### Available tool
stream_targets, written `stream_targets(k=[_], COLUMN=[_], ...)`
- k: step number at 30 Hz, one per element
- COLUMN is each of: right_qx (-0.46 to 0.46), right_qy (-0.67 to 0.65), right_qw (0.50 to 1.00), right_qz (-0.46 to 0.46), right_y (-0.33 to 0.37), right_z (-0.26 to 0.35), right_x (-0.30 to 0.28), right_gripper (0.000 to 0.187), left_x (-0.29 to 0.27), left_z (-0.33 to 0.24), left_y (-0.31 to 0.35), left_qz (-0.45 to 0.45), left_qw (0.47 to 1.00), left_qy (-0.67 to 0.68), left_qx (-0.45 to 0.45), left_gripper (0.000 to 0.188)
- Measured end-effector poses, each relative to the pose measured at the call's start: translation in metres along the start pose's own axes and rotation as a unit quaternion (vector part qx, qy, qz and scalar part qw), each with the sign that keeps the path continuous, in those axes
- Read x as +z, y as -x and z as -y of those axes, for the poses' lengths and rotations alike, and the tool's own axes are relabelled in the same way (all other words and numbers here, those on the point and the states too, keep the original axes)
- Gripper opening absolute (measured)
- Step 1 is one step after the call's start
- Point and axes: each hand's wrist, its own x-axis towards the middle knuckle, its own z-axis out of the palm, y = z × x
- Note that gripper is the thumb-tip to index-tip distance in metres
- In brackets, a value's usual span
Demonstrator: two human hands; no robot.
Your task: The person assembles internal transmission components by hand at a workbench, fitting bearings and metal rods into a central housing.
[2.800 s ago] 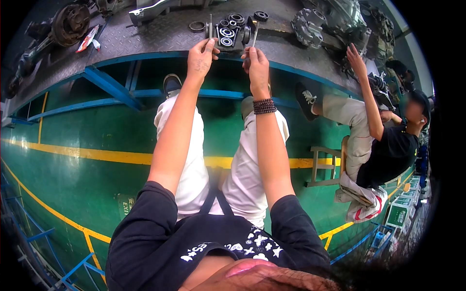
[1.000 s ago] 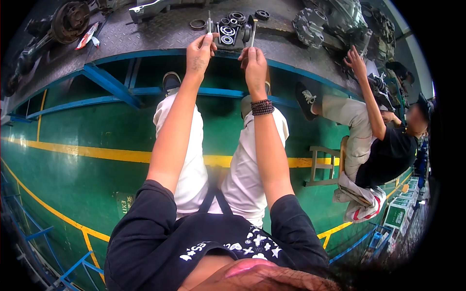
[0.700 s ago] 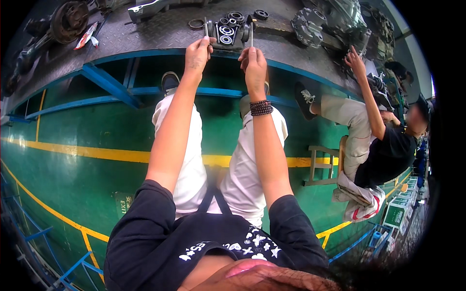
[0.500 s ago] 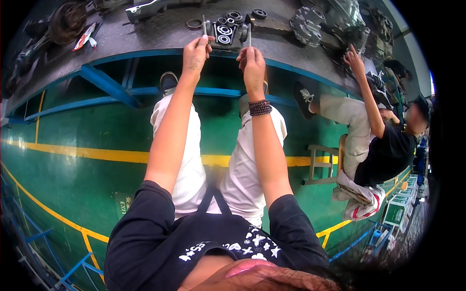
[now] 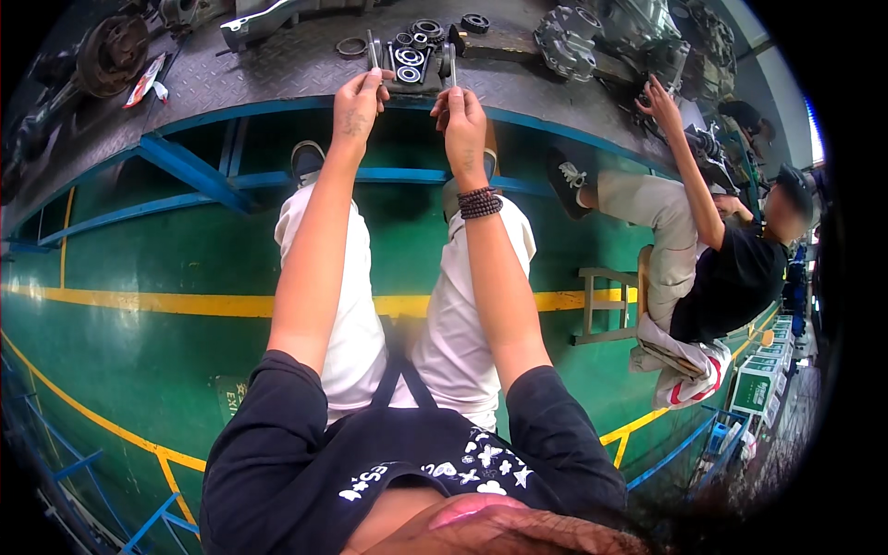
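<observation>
Both my arms reach forward to the edge of the metal workbench (image 5: pixel 277 79). My left hand (image 5: pixel 358 106) is closed, pinching a thin upright metal rod (image 5: pixel 373 48) between thumb and fingers. To its right, my right hand (image 5: pixel 462 125) pinches another slim metal rod (image 5: pixel 452 72), with a dark round part beside it. Between the two rods lies a group of bearings (image 5: pixel 409 57) and small rings, some set in a dark holder. A loose ring (image 5: pixel 351 47) rests left of them, and a dark toothed gear (image 5: pixel 474 23) lies farther back. The rods' exact kind is too small to tell.
A cast metal housing (image 5: pixel 567 42) stands right of the parts. A rusty drum (image 5: pixel 113 55) and a red-white packet (image 5: pixel 146 80) are at the left. On the right a co-worker (image 5: pixel 731 287) sits at the bench by a stool (image 5: pixel 606 305). Blue bench legs (image 5: pixel 199 173) stand below.
The whole view has shifted slightly, so the bench and both hands appear a little farther left. Each hand keeps its grip on its rod, in nearly the same place beside the bearings.
</observation>
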Motion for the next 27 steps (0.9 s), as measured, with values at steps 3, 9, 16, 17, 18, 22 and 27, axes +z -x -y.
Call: stream_targets(k=[3, 9, 16, 17, 18, 22, 27], right_qx=[0.007, 0.005, 0.007, 0.008, 0.009, 0.002, 0.013], right_qy=[0.010, 0.009, 0.015, 0.017, 0.019, 0.029, 0.009], right_qw=[1.000, 1.000, 1.000, 1.000, 1.000, 1.000, 1.000], right_qz=[0.002, 0.004, -0.002, -0.001, 0.001, 0.004, 0.013], right_y=[0.0013, 0.0009, 0.0017, 0.0019, 0.0021, 0.0008, -0.0025], right_z=[0.0026, 0.0014, 0.0027, 0.0030, 0.0033, 0.0012, -0.0039], right_x=[0.0011, -0.0008, 0.0021, 0.0024, 0.0028, 0.0012, -0.0001], right_gripper=[0.030, 0.030, 0.030, 0.029, 0.029, 0.029, 0.029], left_x=[0.0008, 0.0027, 0.0019, 0.0016, 0.0012, 0.0028, 0.0006], left_z=[-0.0009, -0.0035, -0.0039, -0.0041, -0.0043, -0.0046, 0.0011], left_y=[0.0014, 0.0027, 0.0033, 0.0032, 0.0028, 0.0037, 0.0016], left_qz=[-0.001, -0.002, -0.001, -0.001, -0.002, -0.002, 0.001], left_qw=[1.000, 1.000, 1.000, 1.000, 1.000, 1.000, 0.999], left_qy=[-0.005, -0.012, -0.011, -0.011, -0.013, -0.018, -0.048], left_qx=[0.002, -0.002, -0.007, -0.007, -0.008, -0.010, -0.026], left_gripper=[0.032, 0.032, 0.032, 0.032, 0.032, 0.033, 0.033])
